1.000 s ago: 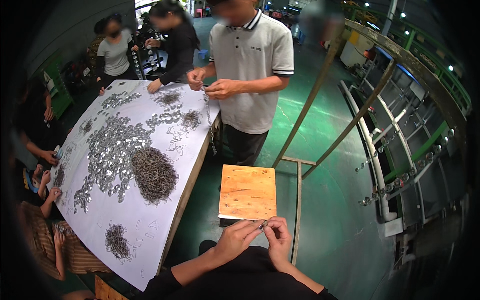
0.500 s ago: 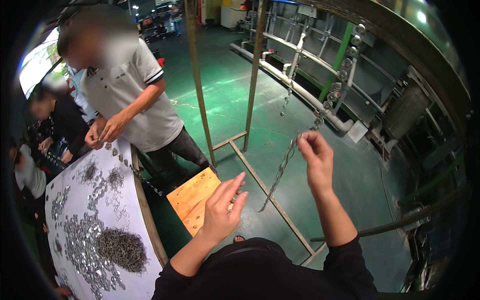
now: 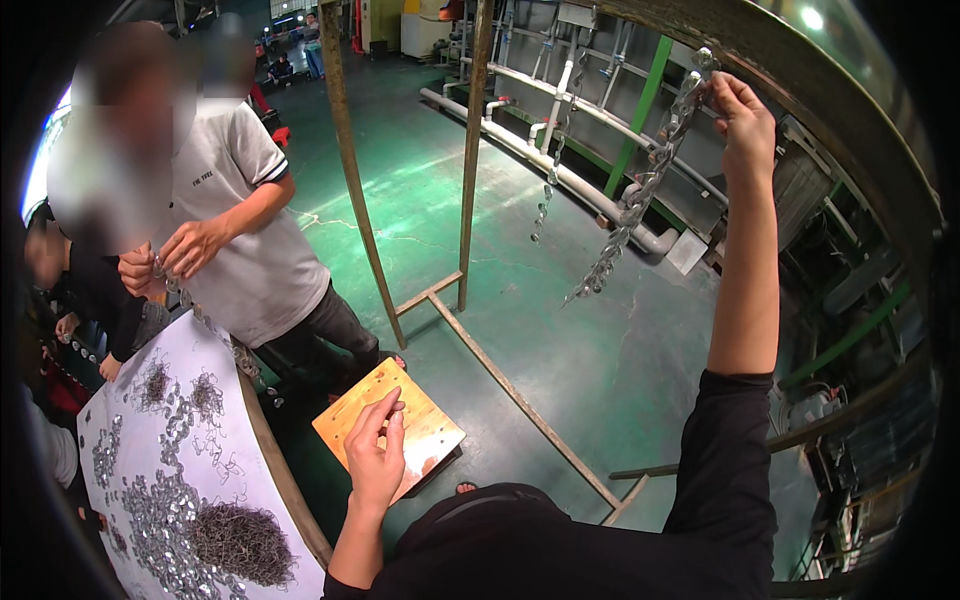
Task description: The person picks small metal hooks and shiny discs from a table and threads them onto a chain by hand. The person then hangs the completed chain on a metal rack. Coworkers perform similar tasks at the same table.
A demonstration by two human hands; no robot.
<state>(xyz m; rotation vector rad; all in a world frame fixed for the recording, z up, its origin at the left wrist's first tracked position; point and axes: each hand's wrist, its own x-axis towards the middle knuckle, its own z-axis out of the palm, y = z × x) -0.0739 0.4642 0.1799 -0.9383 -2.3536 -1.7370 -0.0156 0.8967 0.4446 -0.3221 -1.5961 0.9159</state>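
The right hand [image 3: 742,110] is raised high, pinching the top of a string of linked metal clips [image 3: 640,190] that dangles free beside the rusty frame [image 3: 352,180]. It looks light, limp and prone to swinging and snagging, so it is best gripped at its top link. The left hand [image 3: 376,455], loosely open and empty, hovers over the wooden stool [image 3: 425,430] near the desk [image 3: 215,345] edge; open floor lies beyond.

No packages, labels, signs or screens legible in view. Only small dark chest print on co-worker's grey shirt [image 3: 215,190], upper left.
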